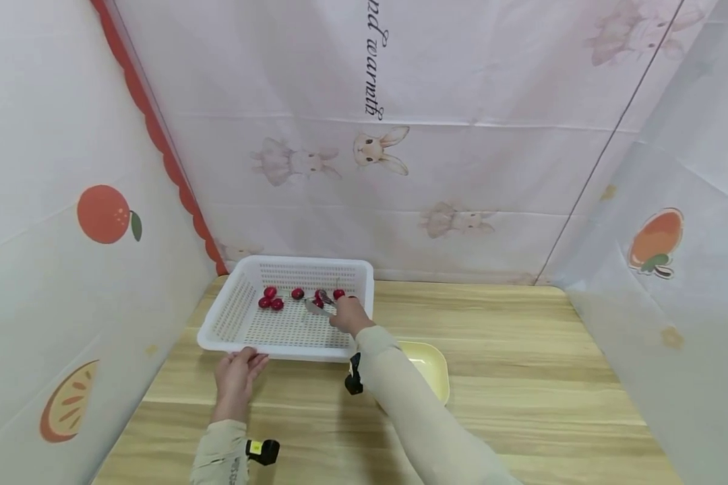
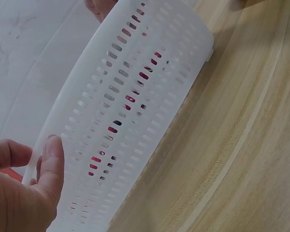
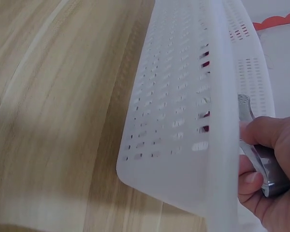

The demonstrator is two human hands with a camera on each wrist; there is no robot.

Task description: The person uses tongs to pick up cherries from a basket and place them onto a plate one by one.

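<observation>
A white perforated plastic basket (image 1: 297,352) stands on the table, with several red cherries (image 1: 269,292) on its floor, some with stems. My left hand (image 1: 235,377) pinches the basket's near rim toward its left corner, thumb and fingers on either side in the left wrist view. Reaching over the right part of the basket, my right hand (image 1: 348,315) grips metal tongs (image 1: 318,308). The tongs' two arms spread around cherries near the middle right. In the right wrist view, thumb and fingers curl round the tongs' shiny handle (image 3: 273,174), and the basket wall hides their tips.
A pale yellow plate (image 1: 438,367) lies on the wooden table (image 1: 509,343) right of the basket, partly covered by my right sleeve. Printed cloth walls (image 1: 461,249) enclose the table at the back and both sides.
</observation>
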